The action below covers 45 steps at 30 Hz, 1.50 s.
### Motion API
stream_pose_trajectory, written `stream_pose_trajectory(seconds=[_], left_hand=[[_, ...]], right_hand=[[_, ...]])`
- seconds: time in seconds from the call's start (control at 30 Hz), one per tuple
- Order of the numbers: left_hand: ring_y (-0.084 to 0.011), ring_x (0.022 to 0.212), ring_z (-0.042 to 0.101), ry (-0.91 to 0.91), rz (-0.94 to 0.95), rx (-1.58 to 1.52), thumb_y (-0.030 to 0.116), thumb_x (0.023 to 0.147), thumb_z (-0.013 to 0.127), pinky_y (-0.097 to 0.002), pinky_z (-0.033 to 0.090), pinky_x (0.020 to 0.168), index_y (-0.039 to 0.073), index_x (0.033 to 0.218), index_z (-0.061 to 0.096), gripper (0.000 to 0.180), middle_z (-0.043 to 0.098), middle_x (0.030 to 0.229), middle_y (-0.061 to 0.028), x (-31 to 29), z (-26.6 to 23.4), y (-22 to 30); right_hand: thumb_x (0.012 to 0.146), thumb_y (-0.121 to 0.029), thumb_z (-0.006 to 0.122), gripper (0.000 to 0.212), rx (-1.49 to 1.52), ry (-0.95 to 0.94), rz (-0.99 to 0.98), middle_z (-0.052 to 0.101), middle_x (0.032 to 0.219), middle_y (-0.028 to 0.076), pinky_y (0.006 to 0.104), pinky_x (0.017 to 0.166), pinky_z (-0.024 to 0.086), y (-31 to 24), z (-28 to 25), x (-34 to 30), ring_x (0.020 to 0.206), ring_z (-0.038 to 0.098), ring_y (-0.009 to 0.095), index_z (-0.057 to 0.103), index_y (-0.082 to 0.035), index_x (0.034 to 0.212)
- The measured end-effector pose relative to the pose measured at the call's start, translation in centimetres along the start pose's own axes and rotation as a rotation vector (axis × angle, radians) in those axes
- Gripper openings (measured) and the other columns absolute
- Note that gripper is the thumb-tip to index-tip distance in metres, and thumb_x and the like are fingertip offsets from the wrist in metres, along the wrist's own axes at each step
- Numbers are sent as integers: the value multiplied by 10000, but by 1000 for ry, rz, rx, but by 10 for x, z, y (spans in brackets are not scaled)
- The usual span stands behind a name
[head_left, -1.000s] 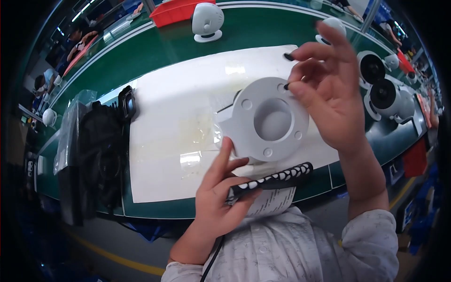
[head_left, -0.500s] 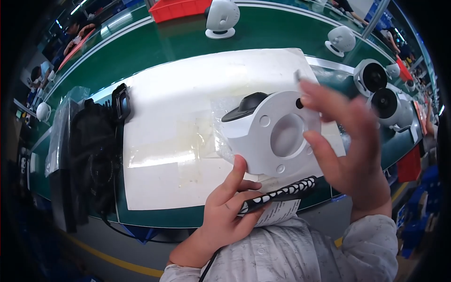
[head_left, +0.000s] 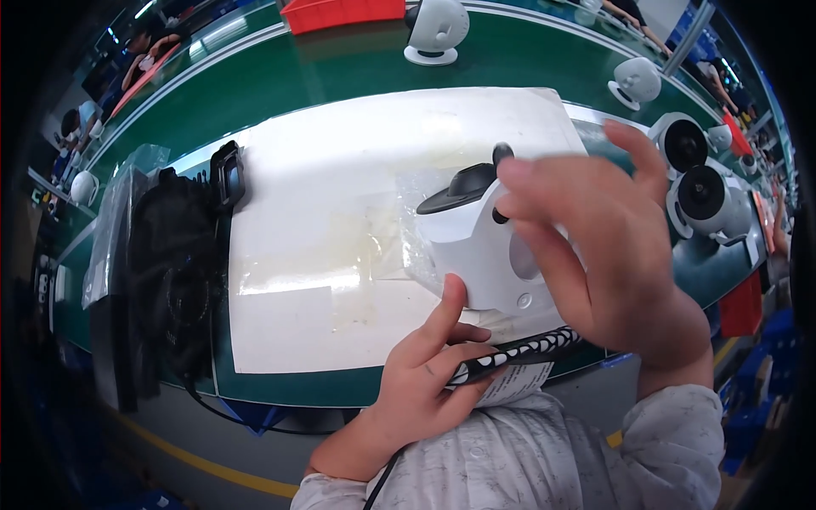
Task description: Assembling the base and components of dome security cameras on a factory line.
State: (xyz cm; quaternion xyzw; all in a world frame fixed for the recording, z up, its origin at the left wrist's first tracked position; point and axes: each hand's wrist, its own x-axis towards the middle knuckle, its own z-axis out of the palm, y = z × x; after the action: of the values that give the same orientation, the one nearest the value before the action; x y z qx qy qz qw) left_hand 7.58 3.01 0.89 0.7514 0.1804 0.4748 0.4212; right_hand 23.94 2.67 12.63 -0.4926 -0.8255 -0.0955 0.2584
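Both hands (head_left: pixel 510 289) on white camera housing (head_left: pixel 476 251)

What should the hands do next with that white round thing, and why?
Probably bring the black-and-white patterned tool in the left hand up to the white housing. The right hand already grips the housing from the side, the left index fingertip props its lower edge, and a small hole near that edge faces up. The tool's tip points away from it.

Green workbench (head_left: pixel 357 72) with a white mat (head_left: pixel 340 195) laid across its middle. Left of the mat lie a black bundle in clear plastic (head_left: pixel 161 263) and a small black part (head_left: pixel 228 174). Along the far and right edges stand white round housings (head_left: pixel 435 30), beside a red bin (head_left: pixel 340 12).
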Motion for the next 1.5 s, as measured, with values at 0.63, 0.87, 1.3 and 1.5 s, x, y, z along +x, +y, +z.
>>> stream_pose_trajectory(seconds=[0.63,0.87,1.3,1.5], left_hand=[[-237,788,603,27,-38,-17,-23,594,653,-277,486,664,-53,760,543,201,302,1270,-263,0,2,0],[-231,814,599,5,-61,-18,-39,601,656,-273,483,681,-65,763,540,201,292,1273,-269,0,1,2],[-211,834,598,31,-72,-112,-48,617,653,-265,479,692,-64,748,531,180,277,1281,-270,-4,2,0],[-205,807,605,40,-67,-77,-49,620,650,-263,476,686,-56,713,517,163,287,1275,-271,-4,2,0]], right_hand=[[759,-132,576,115,265,23,230,340,1275,199,433,976,179,-3,22,-53,1245,184,372,539,-47,692],[838,-515,300,520,-182,-22,90,456,1187,161,448,982,82,-7,25,-82,1208,265,370,634,-124,916],[691,-272,623,204,199,155,137,520,1103,31,411,882,260,-11,29,-80,1117,393,275,593,-124,828],[637,-113,627,79,89,331,-39,547,1024,63,394,901,290,-7,28,-87,1057,440,296,557,-103,673]])
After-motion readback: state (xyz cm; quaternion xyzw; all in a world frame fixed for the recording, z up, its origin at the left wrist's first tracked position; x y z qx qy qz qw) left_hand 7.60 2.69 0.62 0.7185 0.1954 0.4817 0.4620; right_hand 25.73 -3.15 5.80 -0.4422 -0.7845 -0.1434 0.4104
